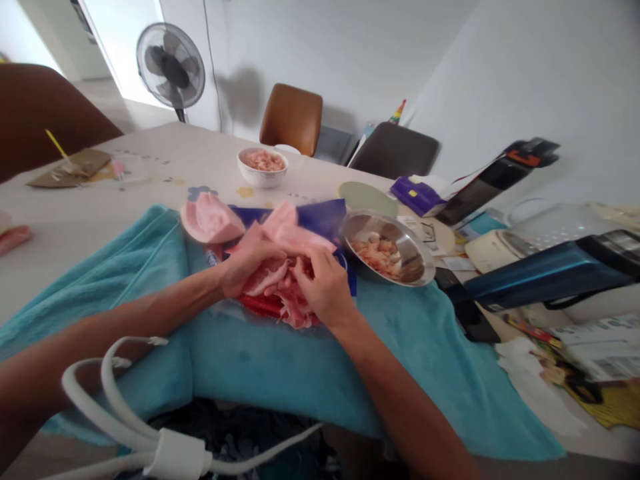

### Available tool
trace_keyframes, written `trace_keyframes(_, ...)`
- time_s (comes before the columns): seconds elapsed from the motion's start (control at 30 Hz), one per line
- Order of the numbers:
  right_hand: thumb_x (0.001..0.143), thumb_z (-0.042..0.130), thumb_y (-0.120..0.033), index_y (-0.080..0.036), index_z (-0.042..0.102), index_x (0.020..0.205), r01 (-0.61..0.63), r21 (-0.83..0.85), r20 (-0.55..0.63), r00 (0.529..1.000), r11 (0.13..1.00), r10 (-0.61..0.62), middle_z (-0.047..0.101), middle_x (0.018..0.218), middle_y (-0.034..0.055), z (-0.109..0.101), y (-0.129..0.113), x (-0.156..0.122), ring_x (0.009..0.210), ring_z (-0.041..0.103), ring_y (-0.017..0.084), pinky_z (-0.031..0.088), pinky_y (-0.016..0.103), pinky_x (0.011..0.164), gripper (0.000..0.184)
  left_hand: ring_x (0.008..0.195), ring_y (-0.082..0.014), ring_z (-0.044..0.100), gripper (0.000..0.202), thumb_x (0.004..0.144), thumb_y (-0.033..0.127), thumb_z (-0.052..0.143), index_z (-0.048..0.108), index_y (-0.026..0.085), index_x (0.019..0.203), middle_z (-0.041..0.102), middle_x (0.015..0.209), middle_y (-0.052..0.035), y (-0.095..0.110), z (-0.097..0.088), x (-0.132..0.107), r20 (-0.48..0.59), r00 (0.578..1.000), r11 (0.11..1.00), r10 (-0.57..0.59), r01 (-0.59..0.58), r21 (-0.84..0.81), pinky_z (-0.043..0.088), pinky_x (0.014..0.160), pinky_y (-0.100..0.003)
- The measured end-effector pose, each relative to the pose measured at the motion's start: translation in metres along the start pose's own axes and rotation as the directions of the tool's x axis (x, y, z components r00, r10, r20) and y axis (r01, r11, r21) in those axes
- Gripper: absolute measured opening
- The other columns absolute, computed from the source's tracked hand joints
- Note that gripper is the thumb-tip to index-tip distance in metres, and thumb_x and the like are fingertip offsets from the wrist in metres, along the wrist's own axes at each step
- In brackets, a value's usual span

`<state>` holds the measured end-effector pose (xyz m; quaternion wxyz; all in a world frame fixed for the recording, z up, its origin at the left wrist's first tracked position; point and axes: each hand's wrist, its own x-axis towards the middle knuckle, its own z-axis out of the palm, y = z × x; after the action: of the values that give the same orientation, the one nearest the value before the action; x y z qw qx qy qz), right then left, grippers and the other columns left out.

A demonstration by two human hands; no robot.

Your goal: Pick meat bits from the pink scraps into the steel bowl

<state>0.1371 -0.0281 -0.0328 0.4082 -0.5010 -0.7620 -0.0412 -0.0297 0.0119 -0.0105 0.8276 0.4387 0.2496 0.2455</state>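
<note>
A large pink pomelo [280, 273], peeled open with thick pink rind, lies on a blue bag [320, 217] over a teal towel [280, 360]. My left hand [245, 263] grips its left side with curled fingers. My right hand [323, 283] is closed on the flesh at the right, fingers dug in. A loose piece of pink rind [210, 220] lies just behind my left hand. A steel bowl [415, 267] holding peeled fruit pieces sits to the right of my right hand.
A white bowl [263, 175] of fruit pieces stands farther back. A fan [171, 68] and chairs [291, 119] lie beyond the table. Boxes, papers and a dark blue appliance [540, 277] crowd the right side. White cables [125, 427] hang near me.
</note>
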Motion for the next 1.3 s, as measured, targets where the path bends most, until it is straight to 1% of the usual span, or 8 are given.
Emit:
trace_keyframes(0.2, 0.085, 0.050, -0.019, -0.022, 0.064, 0.085, -0.182, 0.106, -0.016, 0.983, 0.978, 0.184, 0.072, 0.082, 0.0047, -0.003, 0.004, 0.002, 0.072, 0.067, 0.018, 0.055, 0.031, 0.071, 0.015, 0.037, -0.0129, 0.054, 0.042, 0.076, 0.021, 0.052, 0.071, 0.007, 0.110, 0.068, 0.057, -0.0082, 0.002, 0.001, 0.001, -0.001, 0.999, 0.999, -0.036, 0.036, -0.039, 0.035, 0.037, -0.021)
trace_keyframes(0.5, 0.090, 0.040, -0.015, -0.019, 0.065, 0.090, 0.016, -0.085, 0.002, 1.000, 0.996, -0.015, 0.071, 0.086, 0.0089, -0.002, 0.004, -0.002, 0.083, 0.068, 0.020, 0.055, 0.031, 0.072, 0.025, 0.040, -0.0138, 0.056, 0.048, 0.080, 0.018, 0.050, 0.066, 0.007, 0.123, 0.067, 0.055, -0.0063, -0.003, -0.002, 0.000, 0.061, 0.998, 0.998, 0.010, -0.007, -0.058, 0.042, 0.043, -0.023)
trace_keyframes(0.67, 0.083, 0.048, -0.019, -0.020, 0.064, 0.079, -0.220, 0.101, -0.081, 0.970, 0.970, 0.229, 0.071, 0.078, 0.0059, -0.006, 0.004, 0.004, 0.074, 0.068, 0.019, 0.055, 0.032, 0.072, 0.016, 0.040, -0.0132, 0.055, 0.051, 0.081, 0.014, 0.048, 0.061, 0.002, 0.129, 0.072, 0.069, -0.0108, -0.001, 0.001, -0.001, -0.001, 1.000, 0.998, 0.016, -0.016, -0.063, 0.043, 0.040, -0.024)
trace_keyframes(0.83, 0.074, 0.059, -0.025, -0.020, 0.062, 0.076, -0.589, 0.570, 0.180, 0.770, 0.573, 0.612, 0.068, 0.066, -0.0012, -0.016, 0.001, 0.013, 0.053, 0.065, 0.015, 0.056, 0.029, 0.054, 0.006, 0.039, -0.0095, 0.053, 0.045, 0.079, 0.009, 0.047, 0.064, 0.003, 0.120, 0.074, 0.102, -0.0178, 0.005, 0.004, -0.002, -0.111, 0.994, 0.993, -0.001, -0.012, -0.117, 0.043, 0.037, -0.024)
trace_keyframes(0.97, 0.070, 0.065, -0.024, -0.019, 0.062, 0.074, -0.574, 0.735, 0.227, 0.710, 0.361, 0.667, 0.064, 0.058, -0.0038, -0.026, 0.004, 0.019, 0.049, 0.063, 0.013, 0.056, 0.027, 0.051, 0.007, 0.041, -0.0082, 0.053, 0.038, 0.081, 0.013, 0.049, 0.068, 0.006, 0.114, 0.073, 0.112, -0.0172, 0.004, -0.001, -0.001, -0.076, 0.997, 0.985, -0.006, -0.007, -0.171, 0.043, 0.038, -0.023)
trace_keyframes(1.1, 0.071, 0.064, -0.023, -0.019, 0.064, 0.077, -0.476, 0.653, -0.048, 0.750, 0.589, 0.659, 0.065, 0.060, -0.0028, -0.049, 0.026, 0.026, 0.054, 0.064, 0.013, 0.056, 0.028, 0.055, 0.006, 0.043, -0.0078, 0.054, 0.032, 0.083, 0.019, 0.054, 0.071, 0.008, 0.109, 0.075, 0.107, -0.0154, 0.000, -0.010, 0.002, -0.117, 0.993, 0.987, 0.002, -0.021, -0.162, 0.041, 0.040, -0.021)
trace_keyframes(1.23, 0.074, 0.063, -0.029, -0.021, 0.070, 0.081, -0.483, 0.182, -0.238, 0.824, 0.857, 0.515, 0.073, 0.077, 0.0034, -0.079, 0.054, 0.031, 0.068, 0.069, 0.020, 0.057, 0.037, 0.069, 0.013, 0.048, -0.0116, 0.059, 0.035, 0.084, 0.023, 0.057, 0.070, 0.006, 0.112, 0.075, 0.085, -0.0150, -0.001, -0.016, 0.004, -0.069, 0.997, 0.983, 0.029, -0.042, -0.180, 0.042, 0.044, -0.021)
trace_keyframes(1.3, 0.076, 0.062, -0.032, -0.022, 0.072, 0.078, -0.498, -0.056, -0.208, 0.853, 0.865, 0.478, 0.075, 0.083, 0.0066, -0.090, 0.064, 0.032, 0.082, 0.071, 0.026, 0.054, 0.043, 0.081, 0.015, 0.047, -0.0119, 0.058, 0.035, 0.084, 0.023, 0.057, 0.069, 0.006, 0.111, 0.074, 0.078, -0.0141, -0.002, -0.017, 0.005, -0.042, 0.999, 0.982, 0.031, -0.039, -0.186, 0.041, 0.043, -0.021)
